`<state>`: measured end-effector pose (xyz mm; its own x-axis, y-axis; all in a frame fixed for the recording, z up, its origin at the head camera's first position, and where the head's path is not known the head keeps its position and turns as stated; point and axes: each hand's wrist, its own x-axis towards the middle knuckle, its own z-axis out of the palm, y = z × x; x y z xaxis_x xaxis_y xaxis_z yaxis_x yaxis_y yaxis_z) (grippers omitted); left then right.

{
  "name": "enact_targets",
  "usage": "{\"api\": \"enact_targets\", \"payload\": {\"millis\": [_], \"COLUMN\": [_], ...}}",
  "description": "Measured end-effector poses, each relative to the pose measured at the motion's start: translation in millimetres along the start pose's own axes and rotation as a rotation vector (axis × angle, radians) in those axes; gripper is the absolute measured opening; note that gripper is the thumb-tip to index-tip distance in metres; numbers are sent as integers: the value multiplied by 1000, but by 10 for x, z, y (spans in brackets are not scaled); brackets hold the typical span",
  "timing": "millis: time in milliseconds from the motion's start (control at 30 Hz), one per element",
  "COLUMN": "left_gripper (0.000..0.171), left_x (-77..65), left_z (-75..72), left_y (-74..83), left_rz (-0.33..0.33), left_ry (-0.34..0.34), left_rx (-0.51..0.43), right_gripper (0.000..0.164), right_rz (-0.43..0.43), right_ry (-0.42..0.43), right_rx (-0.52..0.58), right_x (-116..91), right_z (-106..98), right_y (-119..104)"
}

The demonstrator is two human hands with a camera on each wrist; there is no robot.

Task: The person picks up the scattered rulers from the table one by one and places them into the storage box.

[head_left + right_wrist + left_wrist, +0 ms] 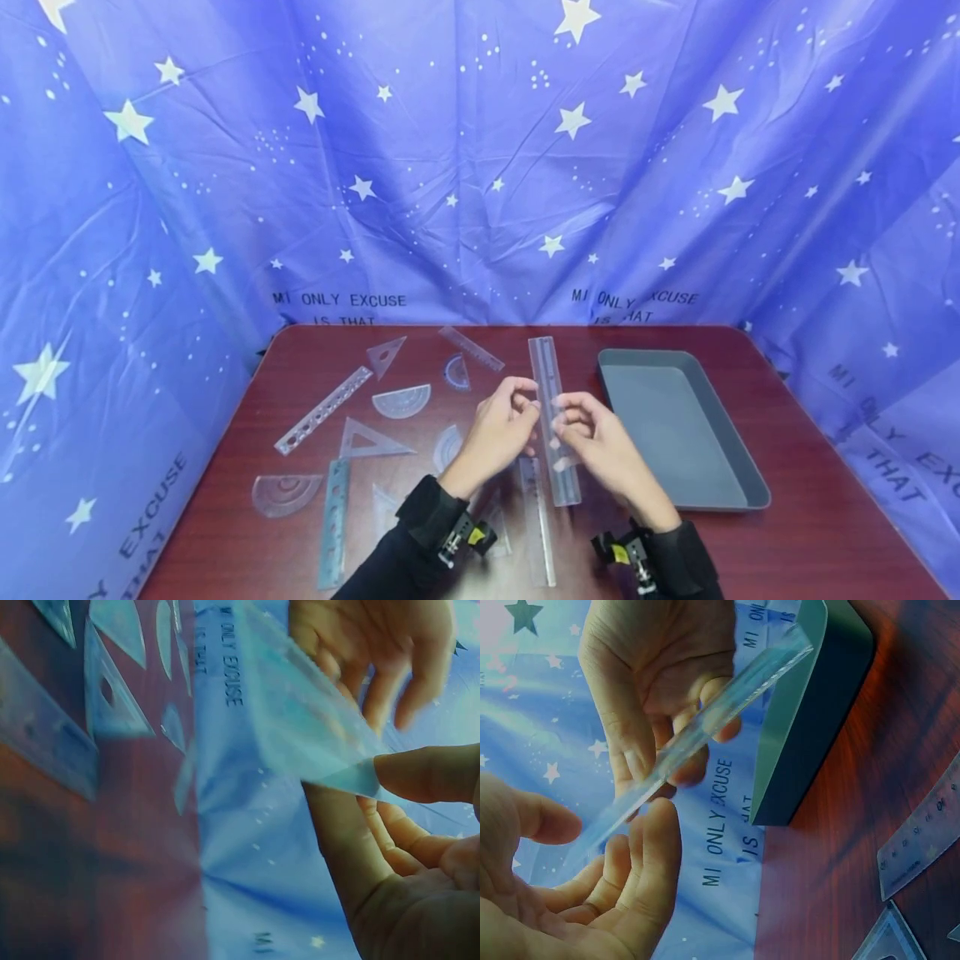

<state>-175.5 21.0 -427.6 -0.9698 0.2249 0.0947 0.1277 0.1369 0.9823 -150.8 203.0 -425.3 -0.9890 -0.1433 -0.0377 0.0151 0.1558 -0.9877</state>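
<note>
A clear plastic ruler is held up over the middle of the table, angled toward the far edge. My right hand pinches it by its right side, the thumb pressing on its face in the right wrist view. On the other side, my left hand is right at the ruler's left edge. Its thumb and fingers stand apart around the ruler's end in the left wrist view, loosely bent. Another clear ruler lies on the table below the hands.
A grey tray stands on the right. On the left lie a set square, a protractor, a bluish ruler, a ruler with holes and several other clear pieces. A starry curtain encloses the table.
</note>
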Motion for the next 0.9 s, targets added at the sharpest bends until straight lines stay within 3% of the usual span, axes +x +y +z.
{"api": "enact_targets", "payload": {"millis": [267, 367, 500, 700, 900], "left_gripper": [25, 24, 23, 21, 21], "left_x": [-62, -87, -107, -148, -180], "left_z": [-112, -145, -178, -198, -192], "left_y": [7, -21, -56, -91, -106], "left_rz": [31, 44, 52, 56, 40], "left_ry": [36, 52, 84, 99, 93], "left_rx": [104, 128, 192, 262, 288], "right_gripper": [36, 33, 32, 38, 30], "right_rz": [-84, -65, 12, 162, 310], "right_ry": [103, 145, 145, 82, 27], "right_rx": [-217, -291, -338, -403, -462], "right_x": [99, 151, 272, 487, 653], "right_z": [-463, -693, -1015, -1478, -1780], "right_y": [-288, -338, -298, -59, 190]}}
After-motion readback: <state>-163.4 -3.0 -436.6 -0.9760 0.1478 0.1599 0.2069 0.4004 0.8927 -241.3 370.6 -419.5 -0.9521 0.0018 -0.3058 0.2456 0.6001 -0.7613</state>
